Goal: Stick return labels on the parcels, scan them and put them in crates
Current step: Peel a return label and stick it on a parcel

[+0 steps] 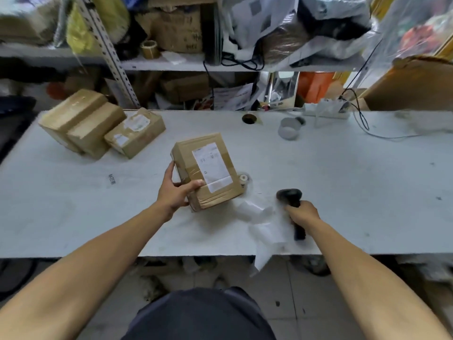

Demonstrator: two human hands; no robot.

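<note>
Parcel [207,171] — brown carton, white label [212,166] uppermost, stood at table [343,180] centre, long axis running roughly 11 to 5 o'clock. Left hand [175,190] gripped its near-left corner, thumb on top, fingers curled round the side. Scanner [291,204] lay at 4 o'clock from the parcel, near but apart, head pointed toward it — right hand [304,213] wrapped round the handle. Judged: label on, scan next. Three more cartons [98,126] sat at 10 o'clock, well apart.

3 stacked boxes [98,122] block the table's [367,192] far-left corner; its right side lies open.
</note>
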